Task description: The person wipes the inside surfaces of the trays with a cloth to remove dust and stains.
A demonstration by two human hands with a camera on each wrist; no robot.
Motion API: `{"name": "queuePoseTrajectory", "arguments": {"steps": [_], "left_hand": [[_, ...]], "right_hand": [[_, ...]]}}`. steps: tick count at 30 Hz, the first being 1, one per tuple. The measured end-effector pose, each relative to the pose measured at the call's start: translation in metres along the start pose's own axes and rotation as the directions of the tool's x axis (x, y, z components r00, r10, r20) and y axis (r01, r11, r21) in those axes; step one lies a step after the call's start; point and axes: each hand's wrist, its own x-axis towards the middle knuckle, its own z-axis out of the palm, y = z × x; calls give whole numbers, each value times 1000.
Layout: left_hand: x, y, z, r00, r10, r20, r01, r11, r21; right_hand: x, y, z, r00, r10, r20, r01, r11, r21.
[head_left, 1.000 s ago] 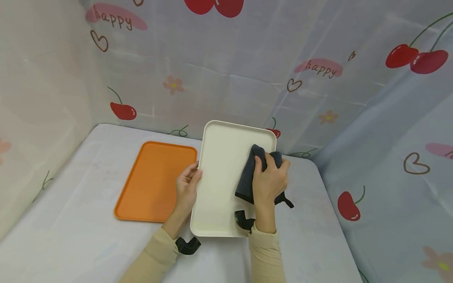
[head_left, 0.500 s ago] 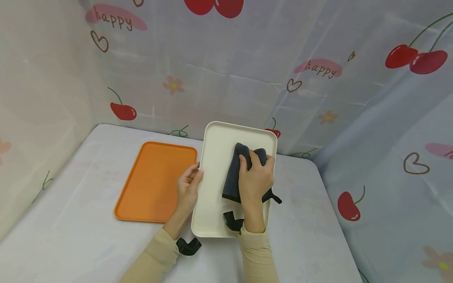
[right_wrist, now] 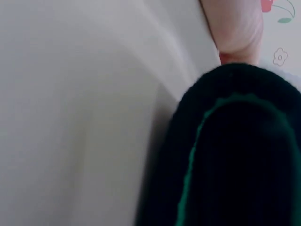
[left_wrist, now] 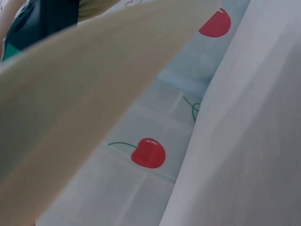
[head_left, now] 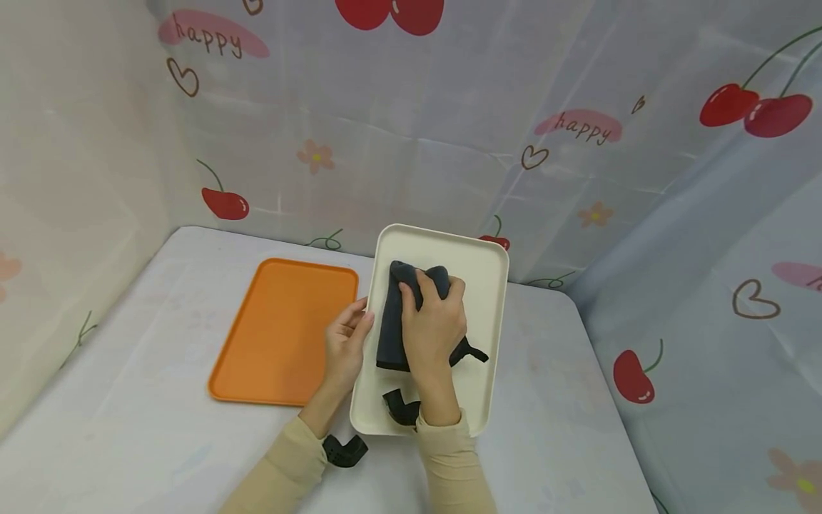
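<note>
A cream rectangular tray (head_left: 478, 285) is held tilted up in the middle of the head view. My left hand (head_left: 344, 350) grips its left rim. My right hand (head_left: 435, 332) holds a dark grey cloth (head_left: 393, 328) bunched under its fingers, against the tray's face. A black loop pokes out of the cloth on the right. The right wrist view has the dark cloth (right_wrist: 240, 155) large and close, its fold lined in green, beside the pale tray (right_wrist: 103, 117). A finger (right_wrist: 237, 23) shows at the tray's edge there.
An orange tray (head_left: 282, 328) lies flat on the white-covered table (head_left: 148, 414), left of the cream one. Behind and beside the table hang curtains (head_left: 385, 143) printed with cherries. A black camera mount (head_left: 345, 451) sits at my left wrist.
My right hand has slid the cloth leftward across the cream tray, from its right edge to its left half. The cream tray has shifted very slightly right; my left hand keeps its grip.
</note>
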Motion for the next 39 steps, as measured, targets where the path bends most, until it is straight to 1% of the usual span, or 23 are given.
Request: {"name": "queuePoseTrajectory", "arguments": {"steps": [5, 10, 19, 25, 31, 35, 39], "left_hand": [[-2, 0, 1, 1000, -6, 15, 6, 1000, -31], [-2, 0, 1, 1000, -14, 18, 15, 999, -50], [-3, 0, 2, 1000, -15, 6, 15, 999, -43], [-3, 0, 2, 1000, -10, 5, 10, 998, -68], [-1, -1, 1, 1000, 1, -15, -2, 999, -39], [0, -1, -1, 1000, 6, -27, -6, 1000, -20], [2, 1, -3, 999, 2, -54, -2, 1000, -14]], "right_hand": [[-4, -9, 2, 999, -32, 12, 32, 999, 23], [-7, -12, 4, 999, -48, 15, 48, 998, 29], [-7, -9, 5, 998, -58, 15, 57, 997, 51], [-6, -6, 5, 998, -59, 22, 57, 996, 65], [-4, -3, 3, 998, -49, 30, 46, 996, 74], [-2, 1, 3, 999, -49, 13, 48, 996, 71], [0, 7, 1, 1000, -30, -1, 30, 998, 60]]}}
